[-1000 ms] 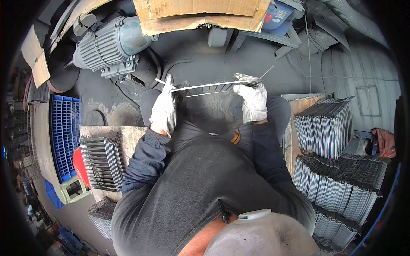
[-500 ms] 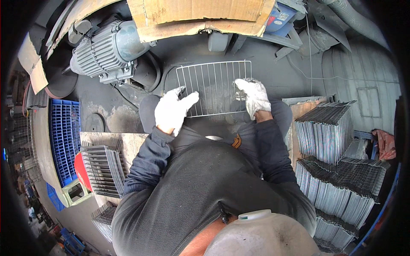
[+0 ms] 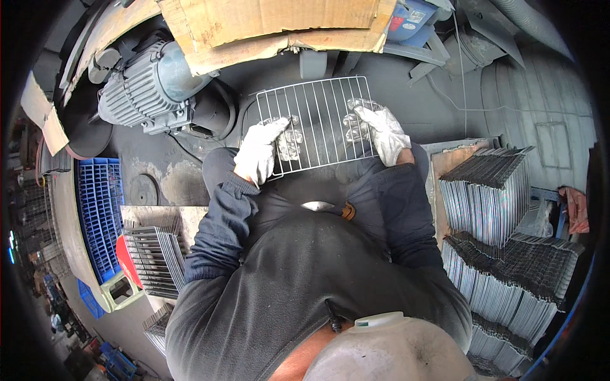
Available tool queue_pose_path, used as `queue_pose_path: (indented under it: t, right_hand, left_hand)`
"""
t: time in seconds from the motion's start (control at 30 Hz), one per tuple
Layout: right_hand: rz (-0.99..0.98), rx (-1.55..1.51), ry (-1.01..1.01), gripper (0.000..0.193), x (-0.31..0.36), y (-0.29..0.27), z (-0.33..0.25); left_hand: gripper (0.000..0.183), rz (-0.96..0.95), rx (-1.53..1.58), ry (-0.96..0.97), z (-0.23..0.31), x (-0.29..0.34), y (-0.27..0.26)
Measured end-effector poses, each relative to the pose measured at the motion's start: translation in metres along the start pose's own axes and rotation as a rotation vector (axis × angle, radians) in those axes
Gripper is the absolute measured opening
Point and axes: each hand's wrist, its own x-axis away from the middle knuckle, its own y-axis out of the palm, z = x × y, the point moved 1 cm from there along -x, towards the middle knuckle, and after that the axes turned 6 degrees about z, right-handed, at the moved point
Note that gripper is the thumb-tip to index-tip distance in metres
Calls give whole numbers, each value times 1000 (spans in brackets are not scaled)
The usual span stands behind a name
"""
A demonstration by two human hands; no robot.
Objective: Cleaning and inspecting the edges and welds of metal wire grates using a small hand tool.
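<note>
A rectangular wire rack (image 3: 316,127) with thin parallel bars is held up in front of my lap, slightly tilted, its right side higher. My left hand (image 3: 262,147), in a white work glove, grips its left edge, with fingers behind the bars. On the opposite edge, my gloved right hand (image 3: 380,132) has the thumb in front and darkened fingertips showing through the bars. Stacked wire racks (image 3: 485,190) stand on a board at my right, several layers deep. A smaller stack of wire racks (image 3: 154,257) is on a board at my left.
A grey electric motor (image 3: 147,89) sits at the far left, with a torn cardboard sheet (image 3: 279,35) across the top centre. Left of me are a blue plastic crate (image 3: 100,209) and a pale green and red stool (image 3: 121,291). A thin cable (image 3: 495,109) crosses the right side.
The wire rack has tilted, its right side now higher, and shifted slightly up and left. My left hand's fingers have moved further behind the bars. Both hands keep hold of it.
</note>
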Motion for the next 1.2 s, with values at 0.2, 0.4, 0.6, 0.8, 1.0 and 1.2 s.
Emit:
queue_pose_path:
  t: [0.2, 0.4, 0.6, 0.8, 1.0, 1.2]
  right_hand:
    - [62, -122, -114, 37, 0, 23, -15]
    - [65, -133, -122, 31, -9, 15, -6]
    - [82, -70, -55, 35, -7, 6, -7]
    - [99, -45, -129, 36, -14, 12, -5]
    - [47, 8, -54, 34, -31, 12, 9]
    - [16, -300, 45, 33, -79, 13, 27]
  left_hand:
    - [21, 22, -59, 116, 31, 1, 10]
    - [23, 53, -118, 88, 33, -6, 14]
    - [23, -45, -390, 455, 9, -28, -7]
    - [26, 22, -83, 79, 23, -27, 6]
    - [28, -31, -175, 359, 4, -45, -26]
    - [36, -63, -138, -7, 9, -105, -71]
